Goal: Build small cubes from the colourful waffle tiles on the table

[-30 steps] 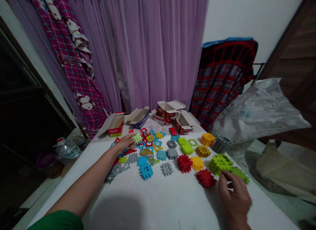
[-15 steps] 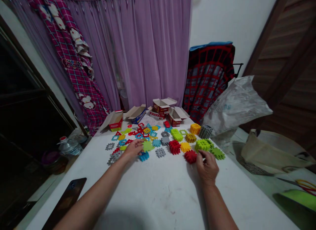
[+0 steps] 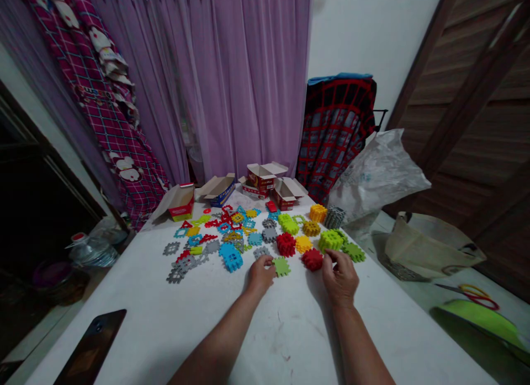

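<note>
My left hand (image 3: 260,276) is closed on the edge of a flat, light green notched building piece (image 3: 282,267), low over the white table. My right hand (image 3: 341,277) has its thumb and fingers drawn together between a red stack of notched pieces (image 3: 312,258) and a bright green stack (image 3: 330,240). Anything inside its fingers is hidden. Beside the green stack lies a darker green group (image 3: 354,252). Another red stack (image 3: 285,244) and a yellow stack (image 3: 303,244) stand behind, and a blue stack (image 3: 232,257) sits left of my left hand.
Loose coloured pieces (image 3: 236,219) and grey ones (image 3: 178,269) spread over the left of the table (image 3: 281,341). Opened boxes (image 3: 221,192) line the back. A phone (image 3: 91,346) lies front left. A fabric bag (image 3: 430,250) and scissors (image 3: 476,294) are off to the right.
My left hand has moved right and toward me, carrying the light green piece away from the blue stack. My right hand stays near the red and green stacks. The view has shifted slightly.
</note>
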The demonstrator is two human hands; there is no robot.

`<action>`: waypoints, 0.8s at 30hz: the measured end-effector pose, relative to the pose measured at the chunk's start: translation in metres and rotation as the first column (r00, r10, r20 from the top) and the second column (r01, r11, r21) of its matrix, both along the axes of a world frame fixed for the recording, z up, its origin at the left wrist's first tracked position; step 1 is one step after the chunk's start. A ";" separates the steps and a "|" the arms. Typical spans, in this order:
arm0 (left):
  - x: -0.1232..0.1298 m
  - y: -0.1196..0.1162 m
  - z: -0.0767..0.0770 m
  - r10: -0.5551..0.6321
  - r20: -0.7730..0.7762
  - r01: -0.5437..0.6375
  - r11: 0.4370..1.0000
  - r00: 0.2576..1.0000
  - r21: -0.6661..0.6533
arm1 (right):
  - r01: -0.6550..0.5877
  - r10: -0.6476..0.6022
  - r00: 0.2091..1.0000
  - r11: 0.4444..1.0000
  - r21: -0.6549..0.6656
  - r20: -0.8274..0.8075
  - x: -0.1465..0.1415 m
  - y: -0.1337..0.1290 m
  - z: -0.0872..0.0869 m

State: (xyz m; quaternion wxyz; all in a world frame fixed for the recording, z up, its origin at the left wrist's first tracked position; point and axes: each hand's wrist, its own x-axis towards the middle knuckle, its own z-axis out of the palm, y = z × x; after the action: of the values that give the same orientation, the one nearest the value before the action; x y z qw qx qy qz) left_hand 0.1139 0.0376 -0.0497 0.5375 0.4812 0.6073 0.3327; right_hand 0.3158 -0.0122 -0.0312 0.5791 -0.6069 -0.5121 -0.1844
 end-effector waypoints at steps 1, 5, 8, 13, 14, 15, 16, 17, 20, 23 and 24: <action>0.000 -0.001 -0.001 -0.004 -0.007 0.005 1.000 1.000 0.007 | 0.001 -0.001 1.000 1.000 0.001 -0.001 0.000 0.000 0.000; -0.008 -0.012 -0.008 -0.017 -0.062 0.023 0.995 0.998 0.095 | 0.011 -0.011 1.000 1.000 0.000 -0.002 0.001 -0.001 0.000; -0.032 -0.024 -0.009 -0.058 -0.088 0.074 0.978 0.994 0.193 | 0.017 -0.017 1.000 1.000 0.015 0.018 0.003 -0.002 0.000; -0.117 -0.017 0.020 0.030 -0.287 0.081 0.927 0.958 0.367 | 0.044 -0.044 0.998 0.999 0.011 0.036 0.004 -0.004 0.000; -0.138 -0.010 0.030 0.087 -0.361 0.070 0.914 0.928 0.399 | 0.053 -0.053 0.998 0.999 0.009 0.039 0.004 -0.004 0.000; -0.159 -0.002 0.040 0.150 -0.437 0.056 0.904 0.887 0.424 | 0.056 -0.057 0.997 0.998 0.010 0.046 0.004 -0.004 0.000; -0.179 0.008 0.050 0.196 -0.507 0.047 0.903 0.839 0.427 | 0.056 -0.057 0.997 0.998 0.009 0.055 0.004 -0.004 0.000; -0.198 0.018 0.060 0.224 -0.574 0.048 0.906 0.787 0.420 | 0.053 -0.053 0.996 0.999 0.007 0.065 0.004 -0.004 -0.001; -0.236 0.052 0.081 0.258 -0.746 0.065 0.925 0.614 0.373 | 0.040 -0.039 0.997 0.999 -0.016 0.070 0.003 -0.005 -0.001; -0.247 0.089 0.090 0.188 -0.861 0.130 0.951 0.472 0.279 | 0.042 -0.039 0.998 0.996 -0.074 0.040 0.002 -0.010 0.001; -0.246 0.102 0.090 0.171 -0.878 0.144 0.955 0.447 0.260 | 0.045 -0.042 0.999 0.993 -0.105 0.027 0.001 -0.011 0.002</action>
State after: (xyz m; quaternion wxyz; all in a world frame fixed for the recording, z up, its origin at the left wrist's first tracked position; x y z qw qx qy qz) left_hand -0.1321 0.1395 0.0405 0.0560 0.6534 0.7451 0.1212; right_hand 0.3171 -0.0234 -0.0291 0.5357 -0.6453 -0.5150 -0.1771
